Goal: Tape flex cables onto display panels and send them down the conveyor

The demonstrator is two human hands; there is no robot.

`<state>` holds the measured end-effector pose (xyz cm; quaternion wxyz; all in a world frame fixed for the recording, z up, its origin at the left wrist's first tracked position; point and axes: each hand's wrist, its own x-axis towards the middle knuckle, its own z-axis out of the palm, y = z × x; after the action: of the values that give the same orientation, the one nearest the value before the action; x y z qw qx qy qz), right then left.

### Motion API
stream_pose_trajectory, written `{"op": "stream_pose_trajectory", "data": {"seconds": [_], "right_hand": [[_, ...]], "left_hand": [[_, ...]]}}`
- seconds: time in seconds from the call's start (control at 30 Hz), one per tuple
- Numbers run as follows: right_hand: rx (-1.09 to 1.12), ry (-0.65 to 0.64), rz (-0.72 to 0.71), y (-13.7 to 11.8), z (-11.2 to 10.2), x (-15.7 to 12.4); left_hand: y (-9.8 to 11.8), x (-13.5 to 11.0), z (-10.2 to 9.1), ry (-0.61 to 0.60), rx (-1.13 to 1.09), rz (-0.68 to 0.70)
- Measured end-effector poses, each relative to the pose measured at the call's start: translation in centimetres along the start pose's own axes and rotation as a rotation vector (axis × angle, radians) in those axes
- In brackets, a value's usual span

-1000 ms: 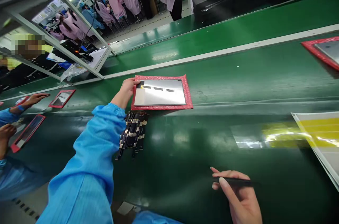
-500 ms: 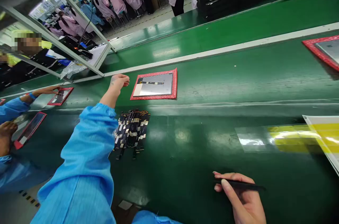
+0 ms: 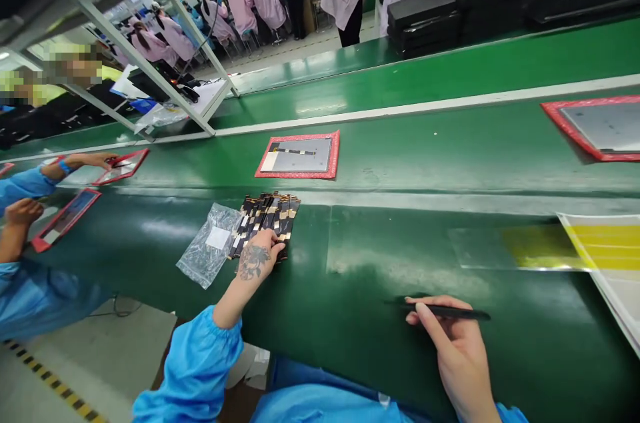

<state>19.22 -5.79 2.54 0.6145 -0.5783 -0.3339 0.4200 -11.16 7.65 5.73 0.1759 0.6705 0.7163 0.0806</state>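
My left hand (image 3: 259, 254) is at the near edge of a pile of black flex cables (image 3: 274, 213) with gold and silver patches. Its fingers and thumb are drawn together over the strips; whatever they may pinch is hidden. A clear plastic bag (image 3: 207, 246) with a white label lies against the pile's left side. Black tweezers (image 3: 457, 312) rest in my right hand (image 3: 457, 343), held between thumb and fingers just above the green surface, tips pointing left. Beyond the pile, a display panel (image 3: 305, 155) lies on a red bubble-wrap pouch (image 3: 265, 167), with one flex cable (image 3: 295, 152) on its back.
Another panel on red wrap (image 3: 600, 126) lies at the far right. A sheet with yellow strips (image 3: 600, 250) and a clear film (image 3: 480, 248) are at right. A co-worker's hands (image 3: 25, 211) are at left, near red-framed panels (image 3: 65, 220). A metal rack (image 3: 185, 86) stands behind.
My left hand has come back from beside the display panel to the pile of flex cables. The plastic bag now shows. My right hand still holds the tweezers. The view has shifted.
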Motion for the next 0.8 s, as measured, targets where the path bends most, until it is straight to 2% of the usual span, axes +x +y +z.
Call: {"op": "stream_pose_trajectory", "data": {"seconds": [0.13,0.3,0.5,0.6,0.7,0.8], "right_hand": [[0.015,0.029,0.088,0.6,-0.3,0.0],[0.047,0.055,0.113,1.0,-0.3,0.1],[-0.008,-0.052,0.124,0.6,-1.2,-0.3],[-0.135,-0.182,0.218,-1.1,-2.9,-0.4],[-0.297,-0.346,0.324,-4.3,-4.9,-0.3],[-0.492,-0.464,0.362,-8.1,-6.9,0.3]], "left_hand": [[-0.4,1.3,0.1,-0.032,-0.124,-0.017],[-1.2,1.8,-0.3,-0.034,-0.275,-0.05],[-2.6,1.3,-1.4,-0.023,-0.349,-0.098],[-2.8,0.4,-2.6,-0.018,-0.133,-0.098],[-2.5,-0.9,-4.3,0.03,0.116,-0.043],[-1.8,-2.2,-5.8,0.055,0.117,-0.063]]}}
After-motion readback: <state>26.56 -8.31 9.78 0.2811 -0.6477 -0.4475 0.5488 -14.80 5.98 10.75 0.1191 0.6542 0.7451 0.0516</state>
